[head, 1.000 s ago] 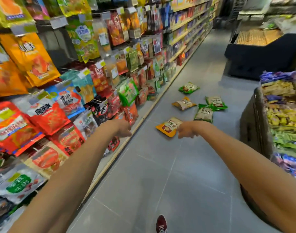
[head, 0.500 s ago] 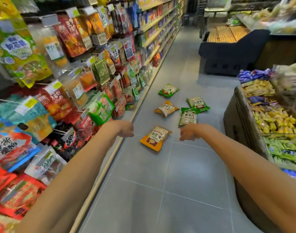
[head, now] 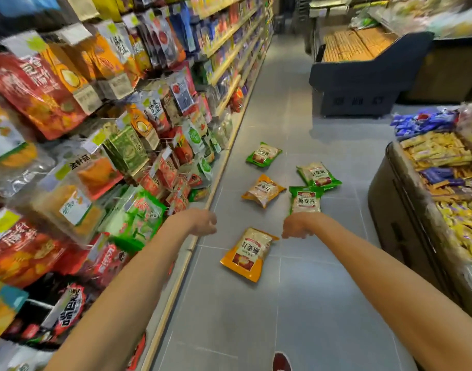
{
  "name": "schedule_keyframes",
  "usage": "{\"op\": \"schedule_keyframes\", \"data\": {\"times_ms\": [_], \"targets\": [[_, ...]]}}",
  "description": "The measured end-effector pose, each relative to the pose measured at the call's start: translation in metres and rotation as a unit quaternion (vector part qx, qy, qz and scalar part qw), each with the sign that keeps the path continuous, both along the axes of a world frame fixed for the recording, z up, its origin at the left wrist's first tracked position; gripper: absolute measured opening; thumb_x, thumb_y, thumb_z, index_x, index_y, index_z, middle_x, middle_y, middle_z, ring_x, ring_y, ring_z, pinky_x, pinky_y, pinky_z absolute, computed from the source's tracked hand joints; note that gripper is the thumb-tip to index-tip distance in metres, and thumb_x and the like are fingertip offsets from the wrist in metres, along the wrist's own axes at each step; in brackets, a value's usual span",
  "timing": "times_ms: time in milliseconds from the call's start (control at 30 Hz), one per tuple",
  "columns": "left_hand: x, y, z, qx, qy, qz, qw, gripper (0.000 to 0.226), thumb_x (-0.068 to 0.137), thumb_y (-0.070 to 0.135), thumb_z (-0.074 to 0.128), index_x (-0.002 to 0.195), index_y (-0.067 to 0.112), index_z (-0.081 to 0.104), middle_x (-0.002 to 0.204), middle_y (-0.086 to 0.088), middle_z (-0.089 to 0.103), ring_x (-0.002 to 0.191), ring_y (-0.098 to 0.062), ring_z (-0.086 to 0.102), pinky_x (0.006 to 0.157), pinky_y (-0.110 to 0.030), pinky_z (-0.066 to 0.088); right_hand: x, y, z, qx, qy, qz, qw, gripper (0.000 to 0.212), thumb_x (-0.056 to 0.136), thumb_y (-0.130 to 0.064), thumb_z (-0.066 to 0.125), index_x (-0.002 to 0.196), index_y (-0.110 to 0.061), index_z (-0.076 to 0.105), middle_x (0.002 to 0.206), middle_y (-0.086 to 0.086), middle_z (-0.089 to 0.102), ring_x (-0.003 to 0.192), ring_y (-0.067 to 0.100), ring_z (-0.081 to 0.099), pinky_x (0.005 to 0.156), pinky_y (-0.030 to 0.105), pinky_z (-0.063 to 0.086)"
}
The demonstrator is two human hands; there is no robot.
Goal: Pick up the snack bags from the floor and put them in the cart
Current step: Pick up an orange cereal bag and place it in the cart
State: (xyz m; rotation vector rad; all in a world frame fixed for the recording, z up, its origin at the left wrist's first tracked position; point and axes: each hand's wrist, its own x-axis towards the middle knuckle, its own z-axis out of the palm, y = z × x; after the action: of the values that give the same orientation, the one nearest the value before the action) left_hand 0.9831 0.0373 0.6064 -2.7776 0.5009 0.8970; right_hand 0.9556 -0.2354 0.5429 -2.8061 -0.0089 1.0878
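Several snack bags lie on the grey floor of a shop aisle. The nearest is an orange bag (head: 245,255), just below and between my hands. Farther on are a second orange bag (head: 263,190) and three green bags (head: 305,201) (head: 318,174) (head: 263,154). Both my arms reach forward. My left hand (head: 203,222) and my right hand (head: 295,226) hang from bent wrists with loosely curled fingers and hold nothing. They hover above the floor, apart from every bag. No cart shows in this view.
Packed snack shelves (head: 127,156) line the left side down the aisle. A low bin of wrapped sweets (head: 406,215) stands at the right. A dark display stand (head: 363,84) sits farther back. My red shoe (head: 281,362) is at the bottom edge.
I have moved forward along the aisle, so the bags on the floor lie nearer. Both hands stay stretched out and hold nothing.
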Motion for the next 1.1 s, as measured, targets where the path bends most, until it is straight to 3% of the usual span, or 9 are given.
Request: {"op": "schedule_keyframes", "data": {"times_ms": [167, 300, 433, 500, 567, 600, 667, 867, 1100], "targets": [[0.085, -0.005, -0.025, -0.003, 0.034, 0.003, 0.999, 0.046, 0.103, 0.039, 0.048, 0.145, 0.022, 0.048, 0.151, -0.008, 0.046, 0.135, -0.030, 0.046, 0.106, -0.040, 0.041, 0.079, 0.005, -0.018, -0.005, 0.027, 0.007, 1.000, 0.046, 0.102, -0.039, 0.046, 0.120, -0.001, 0.062, 0.089, 0.005, 0.056, 0.067, 0.020, 0.056, 0.049, 0.025, 0.038], [0.151, 0.003, -0.055, 0.011, 0.051, -0.002, 0.999, 0.044, 0.102, 0.039, 0.047, 0.143, 0.021, 0.050, 0.147, -0.010, 0.049, 0.132, -0.031, 0.049, 0.105, -0.041, 0.044, 0.141, 0.012, -0.045, 0.002, 0.048, 0.012, 0.999, 0.046, 0.102, -0.039, 0.047, 0.124, -0.002, 0.061, 0.114, 0.010, 0.061, 0.077, 0.022, 0.060, 0.049, 0.025, 0.039], [0.220, 0.013, -0.095, 0.005, 0.085, -0.024, 0.996, 0.042, 0.101, 0.040, 0.048, 0.137, 0.019, 0.056, 0.143, -0.008, 0.054, 0.127, -0.030, 0.053, 0.104, -0.043, 0.045, 0.193, 0.022, -0.071, -0.002, 0.056, -0.012, 0.998, 0.044, 0.101, -0.040, 0.047, 0.112, -0.001, 0.065, 0.079, 0.003, 0.057, 0.061, 0.016, 0.054, 0.049, 0.025, 0.039], [0.257, 0.018, -0.119, 0.009, 0.104, -0.034, 0.994, 0.044, 0.101, 0.039, 0.047, 0.138, 0.016, 0.055, 0.144, -0.008, 0.053, 0.128, -0.029, 0.053, 0.106, -0.044, 0.045, 0.217, 0.028, -0.089, 0.004, 0.065, -0.026, 0.998, 0.043, 0.100, -0.040, 0.049, 0.114, -0.003, 0.065, 0.093, 0.006, 0.063, 0.071, 0.019, 0.060, 0.053, 0.026, 0.045], [0.291, 0.020, -0.139, 0.010, 0.112, -0.043, 0.993, 0.045, 0.102, 0.037, 0.047, 0.141, 0.015, 0.053, 0.146, -0.008, 0.052, 0.131, -0.029, 0.051, 0.107, -0.043, 0.044, 0.237, 0.034, -0.114, 0.016, 0.068, -0.055, 0.996, 0.044, 0.098, -0.043, 0.051, 0.122, -0.008, 0.065, 0.120, 0.009, 0.065, 0.099, 0.026, 0.065, 0.076, 0.034, 0.055], [0.304, 0.021, -0.148, 0.008, 0.115, -0.048, 0.992, 0.045, 0.102, 0.037, 0.047, 0.141, 0.016, 0.052, 0.147, -0.008, 0.051, 0.132, -0.029, 0.051, 0.107, -0.042, 0.043, 0.246, 0.037, -0.126, 0.013, 0.071, -0.068, 0.995, 0.045, 0.097, -0.044, 0.052, 0.124, -0.010, 0.064, 0.127, 0.009, 0.063, 0.109, 0.029, 0.063, 0.089, 0.039, 0.054], [0.331, 0.024, -0.170, 0.001, 0.127, -0.057, 0.990, 0.044, 0.102, 0.037, 0.047, 0.141, 0.017, 0.053, 0.147, -0.007, 0.051, 0.132, -0.028, 0.051, 0.106, -0.040, 0.043, 0.261, 0.045, -0.149, 0.011, 0.078, -0.097, 0.992, 0.047, 0.097, -0.045, 0.052, 0.129, -0.013, 0.062, 0.135, 0.009, 0.059, 0.119, 0.030, 0.058, 0.100, 0.042, 0.048], [0.387, 0.015, -0.235, -0.048, 0.098, -0.054, 0.993, 0.040, 0.101, 0.034, 0.044, 0.138, 0.020, 0.053, 0.141, -0.011, 0.056, 0.127, -0.031, 0.053, 0.100, -0.039, 0.044, 0.289, 0.058, -0.199, 0.050, 0.098, -0.177, 0.978, 0.048, 0.102, -0.035, 0.047, 0.144, -0.010, 0.048, 0.148, 0.013, 0.048, 0.134, 0.031, 0.047, 0.106, 0.036, 0.039], [0.432, -0.003, -0.373, -0.017, 0.124, -0.058, 0.990, 0.039, 0.100, 0.036, 0.044, 0.135, 0.021, 0.054, 0.139, -0.012, 0.057, 0.125, -0.033, 0.055, 0.095, -0.039, 0.044, 0.329, 0.048, -0.325, 0.053, 0.144, -0.223, 0.963, 0.049, 0.101, -0.040, 0.048, 0.139, -0.010, 0.054, 0.145, 0.012, 0.051, 0.131, 0.031, 0.049, 0.105, 0.038, 0.040]]}}
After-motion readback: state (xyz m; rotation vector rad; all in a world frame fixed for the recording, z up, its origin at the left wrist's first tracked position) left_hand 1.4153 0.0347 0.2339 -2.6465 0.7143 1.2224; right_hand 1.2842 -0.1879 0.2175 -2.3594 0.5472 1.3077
